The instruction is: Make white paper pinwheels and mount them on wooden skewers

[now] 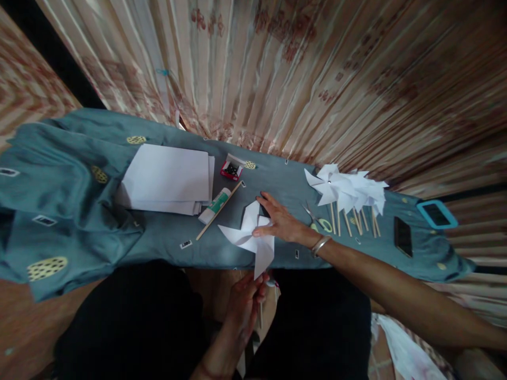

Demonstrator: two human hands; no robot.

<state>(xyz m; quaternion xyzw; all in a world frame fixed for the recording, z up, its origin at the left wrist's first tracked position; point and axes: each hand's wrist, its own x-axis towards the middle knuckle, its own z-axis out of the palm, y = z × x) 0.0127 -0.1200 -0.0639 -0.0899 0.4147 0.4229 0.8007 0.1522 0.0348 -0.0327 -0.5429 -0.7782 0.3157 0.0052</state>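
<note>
A white paper pinwheel (249, 238) lies near the front edge of the cloth-covered table. My right hand (279, 219) rests over it with fingers spread, the thumb near its centre and the index finger beyond its upper blade. Below the table edge, my left hand (246, 298) is closed, its fingertips close to the lowest blade. A thin wooden stick (261, 315) runs down out of the left hand; whether it joins the pinwheel is hidden. Left of the pinwheel, another wooden stick (212, 219) leans against a glue stick (216, 206).
A stack of white paper (170, 174) lies left, with a small red box of dark pins (232, 169) behind the glue. Scissors (319, 220) and several finished pinwheels (348, 189) sit right. Farther right are a phone (403, 236) and a blue-framed object (437, 214). Curtains (253, 79) hang behind.
</note>
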